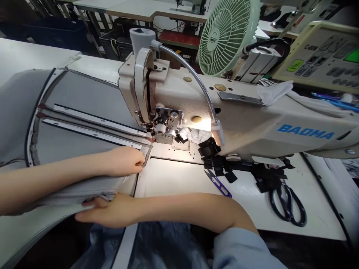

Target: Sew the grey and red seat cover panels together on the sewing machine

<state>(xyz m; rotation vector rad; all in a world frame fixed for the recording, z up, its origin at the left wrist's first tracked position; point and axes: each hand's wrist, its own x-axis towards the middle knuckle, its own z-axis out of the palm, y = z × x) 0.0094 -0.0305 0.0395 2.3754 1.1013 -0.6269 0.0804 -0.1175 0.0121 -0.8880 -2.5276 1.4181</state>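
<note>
A grey fabric panel [81, 93] with dark piping and white strips lies on the table left of the sewing machine [241, 123]. One end of it reaches under the machine's head, by the needle area. My left hand [126, 160] is closed in a fist on the panel's near corner, just short of the metal needle plate [165, 149]. Lower down, at the table's front edge, my right hand [112, 211] grips a gathered fold of the same grey fabric, its fingertips partly hidden in the cloth.
Thread snips [220, 185] and black-handled scissors [288, 205] lie on the table right of the needle plate, near several black fabric pieces [218, 164]. A bendable lamp [217, 132] lights the plate. A green fan [228, 37] and a control panel [325, 56] stand behind the machine.
</note>
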